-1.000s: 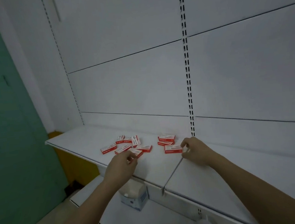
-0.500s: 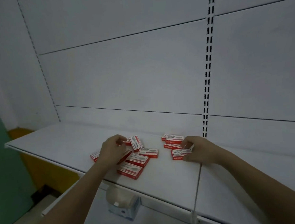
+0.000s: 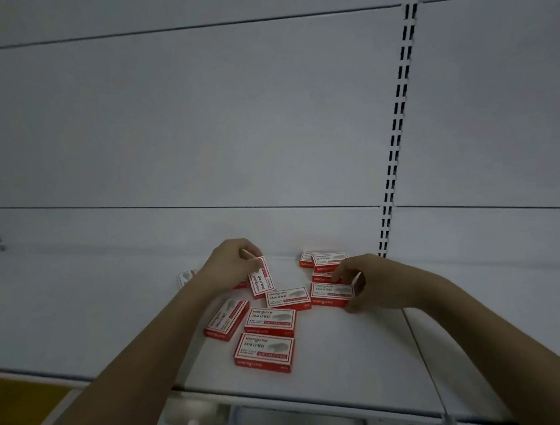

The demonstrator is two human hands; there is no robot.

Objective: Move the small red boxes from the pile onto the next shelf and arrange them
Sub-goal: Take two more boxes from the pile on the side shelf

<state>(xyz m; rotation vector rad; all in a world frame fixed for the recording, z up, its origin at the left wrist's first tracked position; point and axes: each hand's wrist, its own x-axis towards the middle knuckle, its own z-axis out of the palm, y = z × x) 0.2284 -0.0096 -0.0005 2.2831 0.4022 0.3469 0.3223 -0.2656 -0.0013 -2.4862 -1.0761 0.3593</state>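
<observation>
Gripping boxes: left hand pinches tilted box, apparently lengthwise front-to-back; right hand crosswise box.

The picture is dim and flat with a cool bluish-grey cast; no single light source shows. Shadows are faint and there is no glare. Motion blur softens everything, so print on the red boxes is barely readable. Wide-angle distortion bends the slotted upright and panel seams toward the frame edges.
</observation>
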